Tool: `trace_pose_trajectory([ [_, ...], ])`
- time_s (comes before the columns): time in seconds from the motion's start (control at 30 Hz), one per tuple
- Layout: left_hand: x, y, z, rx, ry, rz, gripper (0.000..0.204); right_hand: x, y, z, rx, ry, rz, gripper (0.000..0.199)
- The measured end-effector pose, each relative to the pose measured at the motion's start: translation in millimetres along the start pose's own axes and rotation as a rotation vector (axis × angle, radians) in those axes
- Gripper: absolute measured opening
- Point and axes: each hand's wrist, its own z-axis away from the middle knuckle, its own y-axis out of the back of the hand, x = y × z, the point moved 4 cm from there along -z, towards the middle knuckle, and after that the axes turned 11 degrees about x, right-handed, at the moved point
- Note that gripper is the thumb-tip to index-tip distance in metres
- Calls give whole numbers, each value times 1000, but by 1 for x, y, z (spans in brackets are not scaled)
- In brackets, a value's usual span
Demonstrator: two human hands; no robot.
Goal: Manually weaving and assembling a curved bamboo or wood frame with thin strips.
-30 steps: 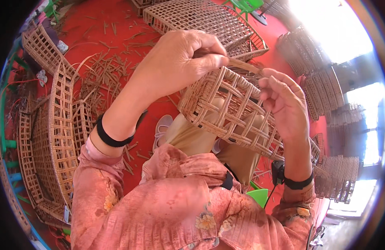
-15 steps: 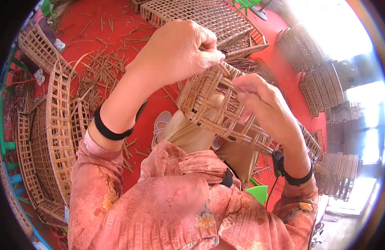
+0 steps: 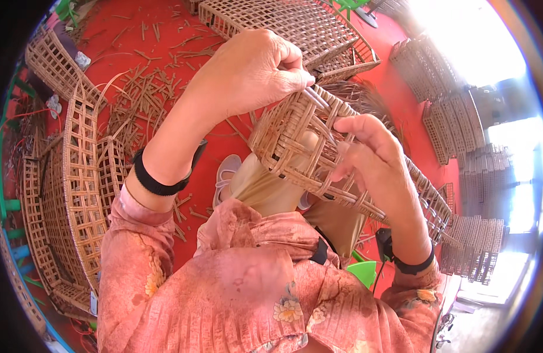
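The woven basket (image 3: 277,147) is in the middle, over the person's knees, tipped so that one corner points far and up. It looks light, since it is full of holes. It also looks stiff, with thick round canes at the edge. It is likely a bit rough and not slippery. A good place to hold it would be the fat wrapped edge or a crossing of canes. One lone cane may bend or slide.

The left hand (image 3: 248,73) pinches a thin strip (image 3: 317,98) tight between thumb and finger, at the far corner of the basket. The strip looks thin and bendy, and it might snap if bent too hard. The right hand (image 3: 377,156) is at the right part of the basket, with finger and thumb bent and a little gap between them. I cannot tell if the tips touch the canes. This hand hides some of the holes.

A big basket (image 3: 277,23) sits just past the left hand, so there is little room on the far side. Bundled strips (image 3: 365,100) lie behind the basket, to the right. Cut bits (image 3: 145,100) are all over the red floor (image 3: 112,41) on the left. More baskets (image 3: 83,165) stand at the left, and piles of woven pieces (image 3: 454,126) stand at the right.
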Motion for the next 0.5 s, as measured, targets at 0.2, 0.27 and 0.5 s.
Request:
trace_pose_trajectory([
  [0.2, -13, -3, -2, -116, 106, 132, 27, 9, 5, -23, -108, -154, -207, 30],
  [0.27, -16, -5, 0, -131, 118, 122, 26, 10, 1, -23, 18, -183, -405, 28],
  [0.5, -4, -21, 10, -19, -7, 58, 21, 14, 2, -26, 208, 33, -86, 19],
])
